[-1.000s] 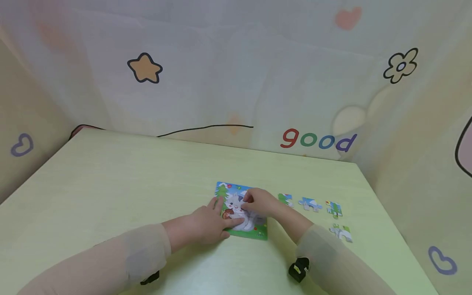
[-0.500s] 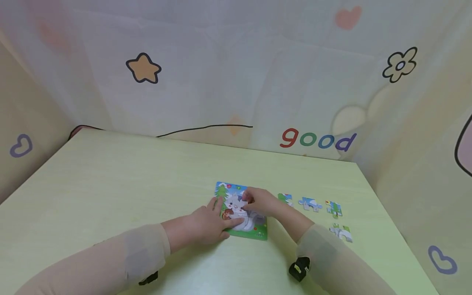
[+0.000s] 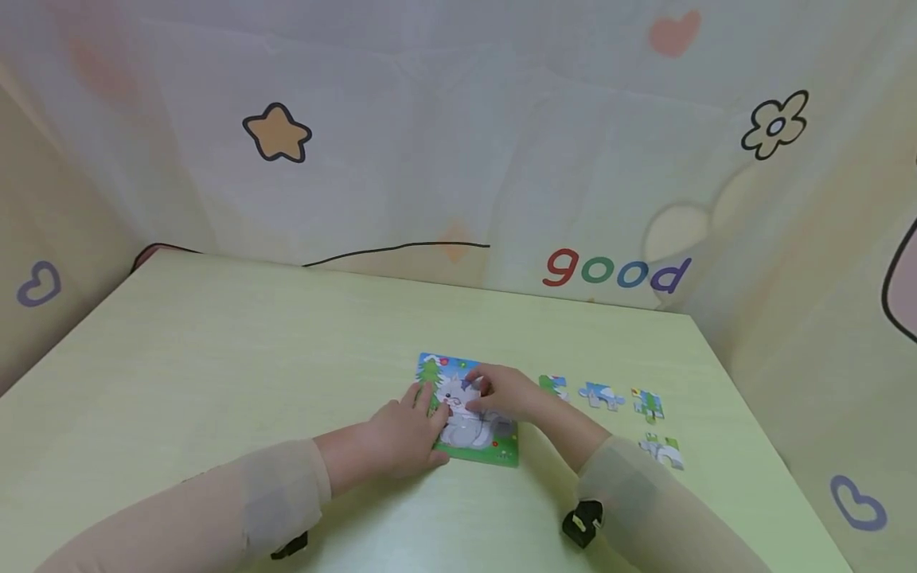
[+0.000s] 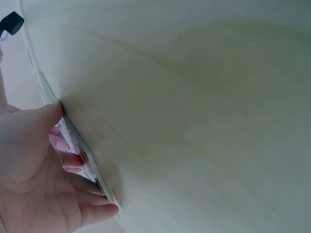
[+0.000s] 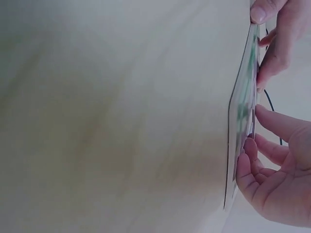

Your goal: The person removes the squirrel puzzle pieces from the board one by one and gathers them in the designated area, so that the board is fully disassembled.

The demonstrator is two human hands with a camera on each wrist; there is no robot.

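A square jigsaw puzzle (image 3: pixel 469 434) with a grey-white squirrel lies flat on the table. My left hand (image 3: pixel 404 438) rests on its left side with the fingers spread over the picture; in the left wrist view that hand (image 4: pixel 43 170) touches the puzzle's edge. Over the upper right part, my right hand (image 3: pixel 505 391) has thumb and forefinger pinching at a piece by the squirrel's head. The curled right hand (image 5: pixel 282 165) covers much of that piece, whose outline is hidden. In the right wrist view, the puzzle (image 5: pixel 243 111) appears almost edge-on.
Several loose puzzle pieces lie right of the puzzle, among them a squirrel-ear piece (image 3: pixel 602 396), a tree piece (image 3: pixel 649 404) and a grey piece (image 3: pixel 662 451). Printed cloth walls (image 3: pixel 401 159) stand behind and beside the pale table (image 3: pixel 251 342).
A finger of my left hand has drawn back leftward off the squirrel's body. My right thumb and forefinger have spread slightly at the same spot. The loose pieces have stayed put.
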